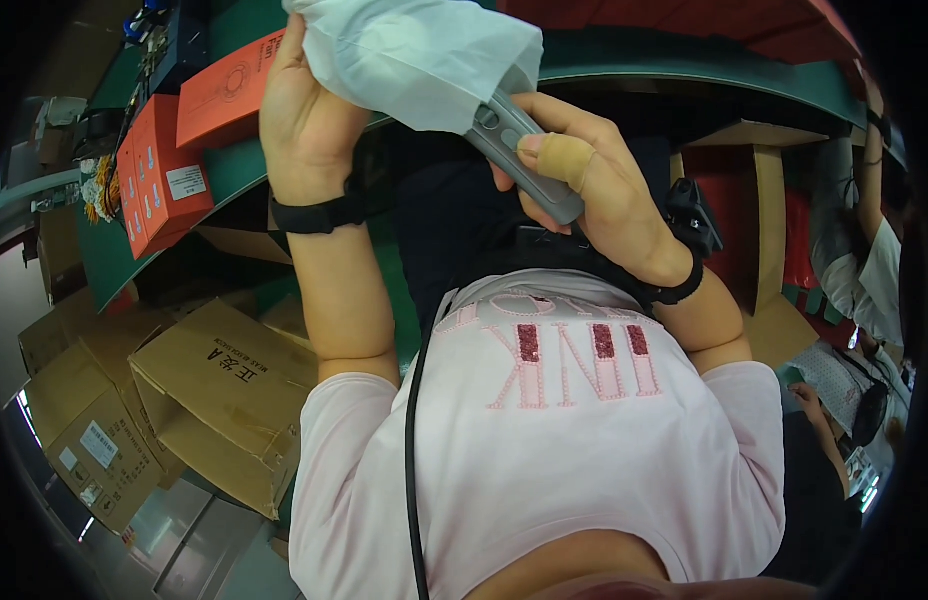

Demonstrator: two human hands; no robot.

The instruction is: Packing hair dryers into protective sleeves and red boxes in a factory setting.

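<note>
My left hand (302,125) grips the edge of a pale translucent plastic bag (414,55) held up in front of my chest. My right hand (584,185) is closed around the grey handle (519,155) of a device whose upper part is hidden inside the bag. A beige bandage wraps one finger of the right hand. Both wrists carry black straps. The bag covers the device's head, so its shape cannot be told.
Orange boxes (159,175) lie on the green table (234,165) at the left. Brown cardboard cartons (214,395) stand on the floor below it. Other people (869,270) sit at the right. A black cable (412,440) runs down my pink shirt.
</note>
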